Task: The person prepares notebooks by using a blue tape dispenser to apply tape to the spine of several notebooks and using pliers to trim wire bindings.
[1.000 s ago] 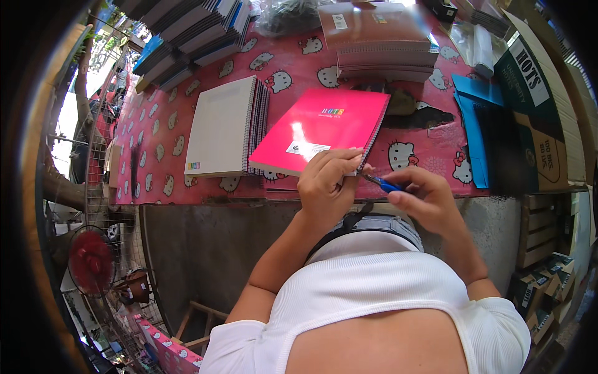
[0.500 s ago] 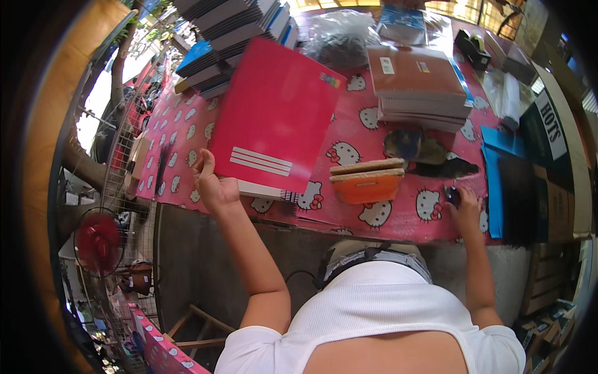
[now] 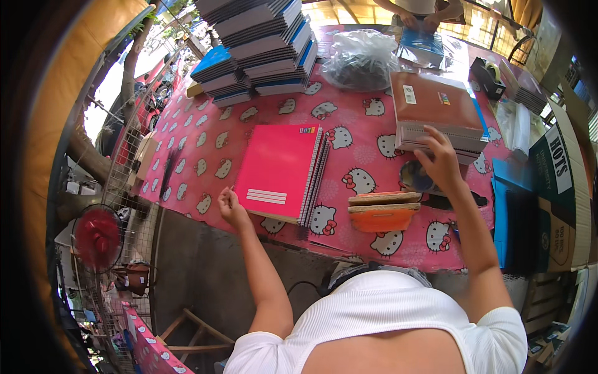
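Note:
A stack of spiral notebooks with a red-pink cover (image 3: pixel 277 163) lies flat on the table, its coils along the right side. Beside the stack's lower left corner, my left hand (image 3: pixel 233 209) has its fingers curled in, with nothing visible in them. My right hand (image 3: pixel 441 161) reaches to the front edge of a pile of brown-covered notebooks (image 3: pixel 430 103); its fingers are apart. Whether the fingertips touch the pile is hard to tell. Just under that hand lie a dark rounded object (image 3: pixel 416 176) and an orange block-like piece with worn brown edges (image 3: pixel 384 215).
Tall stacks of notebooks (image 3: pixel 268 47) stand at the back left. Behind the middle sits a clear plastic bag (image 3: pixel 360 59). A tape dispenser (image 3: pixel 489 78), blue sheets (image 3: pixel 507 168) and a cardboard box (image 3: pixel 560 187) line the right. Another person's hands (image 3: pixel 418 22) work across the table.
My left hand has lowered the raised red-pink notebook onto the stack. My right hand has left the small dark item near the front edge and moved up to the brown notebooks.

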